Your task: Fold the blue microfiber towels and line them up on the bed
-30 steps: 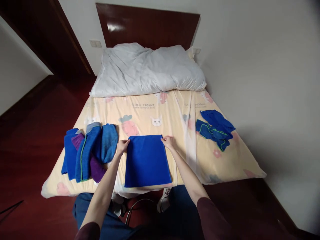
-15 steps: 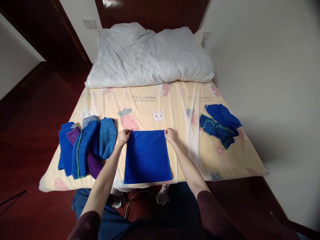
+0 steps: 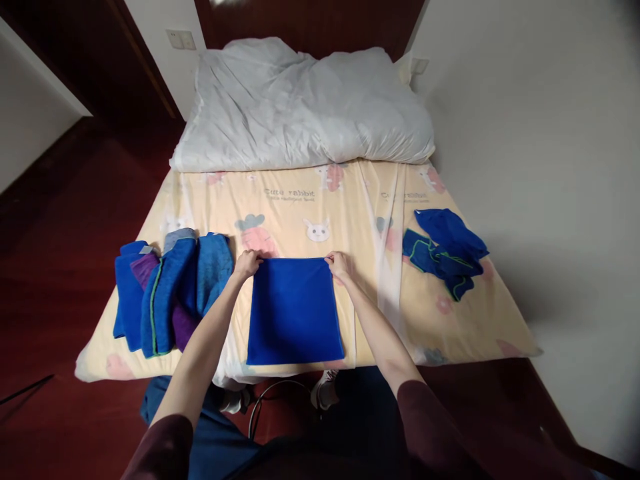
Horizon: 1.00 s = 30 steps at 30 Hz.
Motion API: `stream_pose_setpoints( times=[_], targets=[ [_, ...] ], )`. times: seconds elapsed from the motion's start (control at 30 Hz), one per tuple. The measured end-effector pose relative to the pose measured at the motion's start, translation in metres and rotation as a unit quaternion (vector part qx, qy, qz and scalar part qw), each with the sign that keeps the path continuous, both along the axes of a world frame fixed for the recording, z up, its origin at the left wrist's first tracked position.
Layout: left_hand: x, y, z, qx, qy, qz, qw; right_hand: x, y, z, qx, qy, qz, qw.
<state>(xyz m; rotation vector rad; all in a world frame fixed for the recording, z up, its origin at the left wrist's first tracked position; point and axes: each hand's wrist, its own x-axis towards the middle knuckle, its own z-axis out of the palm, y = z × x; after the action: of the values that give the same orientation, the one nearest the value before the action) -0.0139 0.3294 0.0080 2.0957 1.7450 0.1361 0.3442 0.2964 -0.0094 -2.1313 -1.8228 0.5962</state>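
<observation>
A plain blue towel (image 3: 296, 313) lies flat and nearly square along the front edge of the bed. My left hand (image 3: 248, 264) is closed on its far left corner, thumb and fingers pinched together. At the far right corner, my right hand (image 3: 337, 264) pinches the cloth the same way. The far edge runs taut between the two hands. To the left is a heap of blue and purple towels (image 3: 170, 293), partly hidden behind my left forearm. Two or so crumpled blue towels (image 3: 445, 247), one with green edging, rest on the right.
A yellow sheet with rabbit and carrot prints (image 3: 290, 213) covers the bed. Across its head lies a bulky white quilt (image 3: 310, 110) against the dark headboard (image 3: 310, 23). A grey-white wall (image 3: 540, 167) borders the right side. Beneath the front edge are my shoes and a thin curved cable.
Both hands keep their pinch on the towel's far corners. My right hand has come slightly inward to the left. The whole view has shifted a little.
</observation>
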Motion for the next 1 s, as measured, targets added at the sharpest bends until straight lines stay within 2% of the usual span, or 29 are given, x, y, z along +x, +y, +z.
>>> stream_pose_setpoints(
  times=[0.1,0.17,0.2,0.27,0.33,0.37,0.43,0.6,0.7,0.77,0.87,0.93,1.0],
  targets=[
    [0.013,-0.006,0.001,0.066,0.038,0.038,0.996,-0.017,-0.007,0.007,0.034,-0.052,0.009,0.998],
    [0.027,-0.018,-0.001,0.125,0.046,0.05,0.99,-0.042,-0.02,0.01,0.097,-0.088,0.068,0.989],
    [0.035,-0.027,-0.003,0.151,0.041,0.038,0.987,-0.057,-0.029,0.009,0.124,-0.094,0.113,0.981],
    [0.047,-0.045,-0.009,0.175,0.019,-0.026,0.984,-0.082,-0.048,0.004,0.146,-0.08,0.196,0.966],
    [0.054,-0.063,-0.018,0.162,-0.005,-0.097,0.982,-0.094,-0.063,-0.006,0.133,-0.065,0.234,0.961],
    [0.055,-0.071,-0.023,0.151,-0.014,-0.114,0.982,-0.093,-0.069,-0.011,0.123,-0.063,0.228,0.964],
    [0.053,-0.082,-0.033,0.136,-0.025,-0.108,0.984,-0.081,-0.072,-0.021,0.106,-0.069,0.19,0.974],
    [0.049,-0.082,-0.051,0.145,-0.034,-0.021,0.989,-0.036,-0.058,-0.033,0.077,-0.094,0.066,0.99],
    [0.056,-0.077,-0.049,0.136,-0.039,0.012,0.99,-0.032,-0.053,-0.026,0.079,-0.104,0.038,0.991],
    [0.063,-0.084,-0.042,0.129,-0.042,0.023,0.99,-0.041,-0.06,-0.017,0.099,-0.109,0.034,0.989],
    [0.071,-0.124,-0.028,0.118,-0.043,0.007,0.992,-0.063,-0.098,-0.002,0.114,-0.083,0.099,0.985],
    [0.072,-0.168,-0.021,0.108,-0.044,-0.034,0.993,-0.075,-0.14,0.002,0.104,-0.042,0.18,0.977],
    [0.065,-0.218,-0.021,0.106,-0.035,-0.066,0.992,-0.078,-0.189,-0.001,0.095,-0.01,0.221,0.971]
  ],
)
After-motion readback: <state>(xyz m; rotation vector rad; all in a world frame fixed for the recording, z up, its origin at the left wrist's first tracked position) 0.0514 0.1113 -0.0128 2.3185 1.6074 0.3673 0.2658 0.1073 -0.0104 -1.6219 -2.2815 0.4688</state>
